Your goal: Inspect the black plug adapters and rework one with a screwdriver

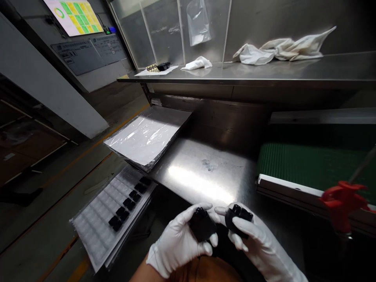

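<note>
Both hands wear white gloves and are close together in front of the steel table. My left hand is closed around a small black plastic part, squarish with raised bits on its top edge. In my right hand sits a second black plastic part, gripped between thumb and fingers, which cover some of it. The two parts are apart from each other. At lower left lies a tray of clear plastic pockets with several black parts along its right side.
A plastic-wrapped stack of white sheets lies on the steel table. A green ribbed conveyor belt is at right, a red air gun hanging before it. White cloths and another black part rest on the shelf.
</note>
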Available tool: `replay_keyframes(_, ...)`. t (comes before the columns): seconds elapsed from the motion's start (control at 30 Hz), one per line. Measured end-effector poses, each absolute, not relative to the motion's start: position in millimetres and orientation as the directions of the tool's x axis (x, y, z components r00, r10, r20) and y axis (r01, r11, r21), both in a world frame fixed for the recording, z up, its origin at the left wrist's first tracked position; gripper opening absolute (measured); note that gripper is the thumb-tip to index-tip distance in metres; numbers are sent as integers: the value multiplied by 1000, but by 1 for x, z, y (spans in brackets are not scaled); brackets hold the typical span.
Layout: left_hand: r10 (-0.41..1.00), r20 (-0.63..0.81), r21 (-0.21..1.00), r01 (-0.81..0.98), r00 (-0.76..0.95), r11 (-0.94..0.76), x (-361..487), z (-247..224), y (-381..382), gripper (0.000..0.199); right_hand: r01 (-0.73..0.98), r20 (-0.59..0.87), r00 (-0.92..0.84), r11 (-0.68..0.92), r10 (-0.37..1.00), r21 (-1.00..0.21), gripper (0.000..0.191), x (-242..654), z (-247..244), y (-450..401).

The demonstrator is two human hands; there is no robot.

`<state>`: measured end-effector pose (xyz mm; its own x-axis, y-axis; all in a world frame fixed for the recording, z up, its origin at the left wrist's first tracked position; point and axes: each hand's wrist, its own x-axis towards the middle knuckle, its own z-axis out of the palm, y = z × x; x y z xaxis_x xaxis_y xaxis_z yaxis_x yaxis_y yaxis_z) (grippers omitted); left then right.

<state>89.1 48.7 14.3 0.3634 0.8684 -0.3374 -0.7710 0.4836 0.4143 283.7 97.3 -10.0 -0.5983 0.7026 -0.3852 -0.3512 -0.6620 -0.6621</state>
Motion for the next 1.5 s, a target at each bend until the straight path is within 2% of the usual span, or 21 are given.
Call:
replay_keyframes(0.1,851,-372,455,-727,370,514,82,9,55,38,-353,-418,-521,-634,744,-688,38,281,-10,99)
replay_keyframes(0.27,815,-446,396,-736,370,550,63,-2,77,35,-225,-422,-438,-552,793,-803,55,246,-14,108)
replay_keyframes(0.4,838,-411,491,-688,357,534,49,-9,95,48,-121,-419,-382,-494,823,-861,74,204,-24,116)
replay_keyframes(0.5,833,-395,540,-635,388,552,37,-7,106,60,-166,-360,-473,-483,804,-860,61,178,-21,118)
replay_keyframes(0.6,825,-387,521,-641,411,564,23,-4,115,59,-290,-285,-594,-531,752,-796,39,162,-11,121)
replay_keyframes(0.7,818,-423,515,-640,390,571,10,-7,121,58,-338,-278,-615,-565,738,-753,33,153,-4,128)
replay_keyframes(0.8,800,-490,535,-604,347,590,3,-14,125,57,-351,-291,-587,-562,755,-749,31,148,-6,134)
replay_keyframes(1.03,818,-468,605,-554,333,572,-2,-23,129,48,-371,-332,-517,-556,789,-744,26,152,-22,140)
replay_keyframes(1.17,804,-452,564,-574,386,593,-3,-16,128,37,-416,-305,-537,-561,787,-716,30,160,-31,142)
replay_keyframes(1.33,786,-471,554,-559,402,617,0,-7,129,36,-473,-253,-591,-584,765,-659,38,168,-39,144)
replay_keyframes(1.5,782,-536,567,-551,317,612,2,-1,134,32,-394,-388,-489,-594,781,-701,35,172,-37,148)
